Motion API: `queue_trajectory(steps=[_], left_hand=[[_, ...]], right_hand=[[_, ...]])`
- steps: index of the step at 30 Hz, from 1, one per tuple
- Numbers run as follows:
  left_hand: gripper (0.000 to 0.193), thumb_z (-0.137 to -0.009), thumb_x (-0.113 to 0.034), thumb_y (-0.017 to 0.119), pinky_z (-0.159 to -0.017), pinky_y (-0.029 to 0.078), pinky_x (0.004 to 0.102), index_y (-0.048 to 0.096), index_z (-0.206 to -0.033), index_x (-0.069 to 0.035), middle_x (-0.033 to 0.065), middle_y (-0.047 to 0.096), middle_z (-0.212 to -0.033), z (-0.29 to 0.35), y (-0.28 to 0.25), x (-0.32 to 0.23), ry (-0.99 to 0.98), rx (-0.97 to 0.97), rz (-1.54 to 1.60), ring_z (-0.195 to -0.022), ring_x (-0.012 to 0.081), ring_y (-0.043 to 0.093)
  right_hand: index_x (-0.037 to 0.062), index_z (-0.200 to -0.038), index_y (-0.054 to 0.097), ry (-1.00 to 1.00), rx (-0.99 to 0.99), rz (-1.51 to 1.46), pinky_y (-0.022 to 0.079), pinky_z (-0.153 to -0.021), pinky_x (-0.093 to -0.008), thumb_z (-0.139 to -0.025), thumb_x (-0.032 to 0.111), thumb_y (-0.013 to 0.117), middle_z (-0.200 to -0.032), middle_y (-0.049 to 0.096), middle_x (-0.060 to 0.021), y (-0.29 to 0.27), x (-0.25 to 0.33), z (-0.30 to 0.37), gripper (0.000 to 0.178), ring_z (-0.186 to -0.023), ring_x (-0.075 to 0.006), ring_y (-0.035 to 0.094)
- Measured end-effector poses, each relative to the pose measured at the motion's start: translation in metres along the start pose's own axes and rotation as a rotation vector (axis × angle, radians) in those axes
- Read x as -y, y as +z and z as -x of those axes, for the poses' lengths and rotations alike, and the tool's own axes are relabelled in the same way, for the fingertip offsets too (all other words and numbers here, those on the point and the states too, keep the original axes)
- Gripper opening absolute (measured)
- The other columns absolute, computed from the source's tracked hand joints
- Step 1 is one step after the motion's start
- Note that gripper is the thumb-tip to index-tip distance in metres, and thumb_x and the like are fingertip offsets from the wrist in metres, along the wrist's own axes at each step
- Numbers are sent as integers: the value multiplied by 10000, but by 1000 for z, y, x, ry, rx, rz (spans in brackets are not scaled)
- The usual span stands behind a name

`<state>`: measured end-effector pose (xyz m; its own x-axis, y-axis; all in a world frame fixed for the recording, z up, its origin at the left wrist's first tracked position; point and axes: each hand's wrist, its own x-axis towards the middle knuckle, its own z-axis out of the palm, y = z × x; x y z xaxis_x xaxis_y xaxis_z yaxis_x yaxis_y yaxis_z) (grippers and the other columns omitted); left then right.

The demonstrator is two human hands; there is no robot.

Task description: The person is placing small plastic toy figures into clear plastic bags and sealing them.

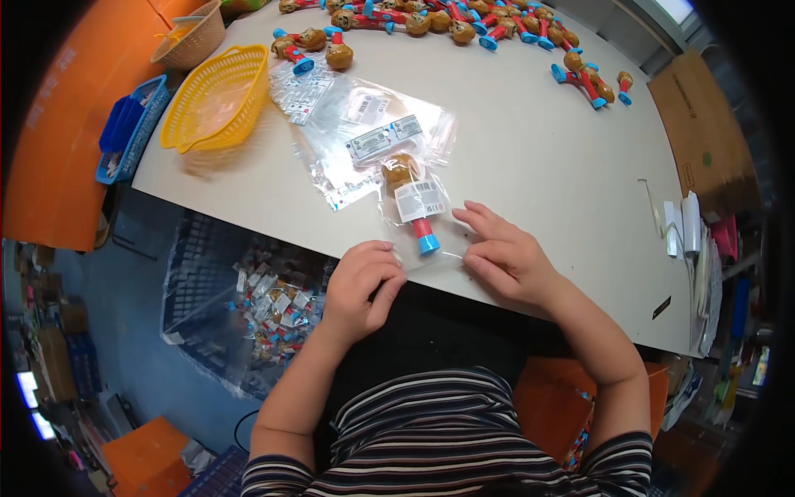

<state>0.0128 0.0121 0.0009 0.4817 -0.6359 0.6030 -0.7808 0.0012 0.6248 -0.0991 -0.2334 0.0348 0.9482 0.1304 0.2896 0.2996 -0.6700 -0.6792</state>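
Note:
At the near edge of the table lies a clear plastic bag (401,234) holding a candy dispenser (423,236) with a brown character head, red stem and blue foot. A white printed label (421,201) covers part of the stem. The blue foot points toward me, near the bag's lower edge. My left hand (364,286) pinches the bag's lower left corner between thumb and fingers. My right hand (507,253) grips the lower right corner with thumb and index finger, its other fingers spread. Just beyond lie several flat clear bags (331,124) with printed labels.
Many loose dispensers (461,31) are heaped along the far side. A yellow basket (234,112) stands at the table's left, near a blue basket (141,124). Below left, a blue crate (199,286) holds bagged pieces. A cardboard box (704,137) stands at the right.

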Motion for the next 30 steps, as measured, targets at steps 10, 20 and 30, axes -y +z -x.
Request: queue_trajectory(steps=[10,20,30], left_hand=[[110,-809,-19,670,-777,464,368,573,-763,2,116,589,-798,-19,8,-22,-354,15,-109,-811,301,577],[711,-790,-194,821,-657,558,331,422,-1341,11,227,598,-1107,-30,6,-35,-788,-111,201,-823,243,676],[825,-844,-109,763,-817,532,284,219,-1459,-25,137,628,-1039,-29,6,-34,-930,89,615,-937,189,667]], right_hand=[[3,-846,651,369,56,-26,201,-1172,-506,-895,113,614,-1544,345,-247,8,12,-7,127,-1489,-477,101],[1,-1154,593,535,-163,-50,523,-786,-279,-841,88,747,-1108,681,-106,12,30,-11,359,-883,-152,651],[-7,-1242,487,699,-108,-773,421,-592,-158,-820,-14,712,-896,607,-6,12,23,-26,478,-715,-41,565]])
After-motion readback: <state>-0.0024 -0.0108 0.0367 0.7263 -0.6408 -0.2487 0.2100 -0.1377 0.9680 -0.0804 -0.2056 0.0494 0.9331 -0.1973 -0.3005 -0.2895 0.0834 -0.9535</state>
